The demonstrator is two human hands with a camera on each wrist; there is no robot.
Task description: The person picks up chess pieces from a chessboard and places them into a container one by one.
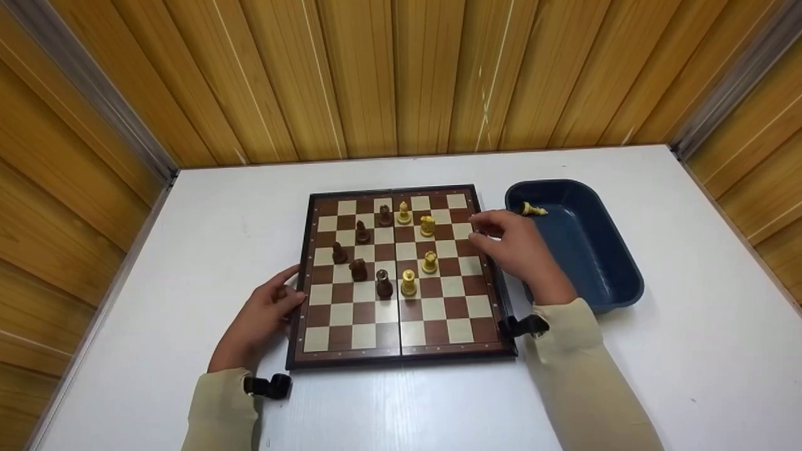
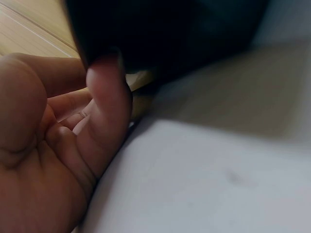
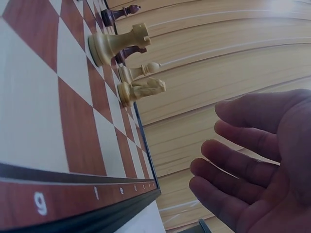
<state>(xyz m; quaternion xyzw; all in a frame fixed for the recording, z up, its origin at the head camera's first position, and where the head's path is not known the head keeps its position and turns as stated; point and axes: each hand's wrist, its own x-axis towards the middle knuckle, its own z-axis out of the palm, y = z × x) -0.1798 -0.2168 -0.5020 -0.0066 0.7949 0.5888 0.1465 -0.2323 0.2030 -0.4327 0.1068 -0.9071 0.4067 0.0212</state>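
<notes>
A folding chessboard (image 1: 438,332) lies open with several dark and light pieces upright on it. My left hand (image 1: 266,313) is at its left side, thumb and fingers touching the dark edge. My right hand (image 1: 517,244) hovers by the right edge, fingers relaxed with nothing between them. In the right wrist view, a light rook (image 3: 114,43), a light bishop (image 3: 138,72) and a light knight (image 3: 143,91) stand beyond those fingers. Other pieces include a dark knight (image 1: 358,269) and a tall dark piece (image 1: 384,285) facing a light one (image 1: 408,283).
A blue plastic bin (image 1: 617,250) stands right of the board, partly behind my right hand and forearm. One light chess piece (image 1: 532,210) lies on its side in it. Wood-patterned walls (image 1: 395,81) close off the back and sides of the white table (image 1: 238,207).
</notes>
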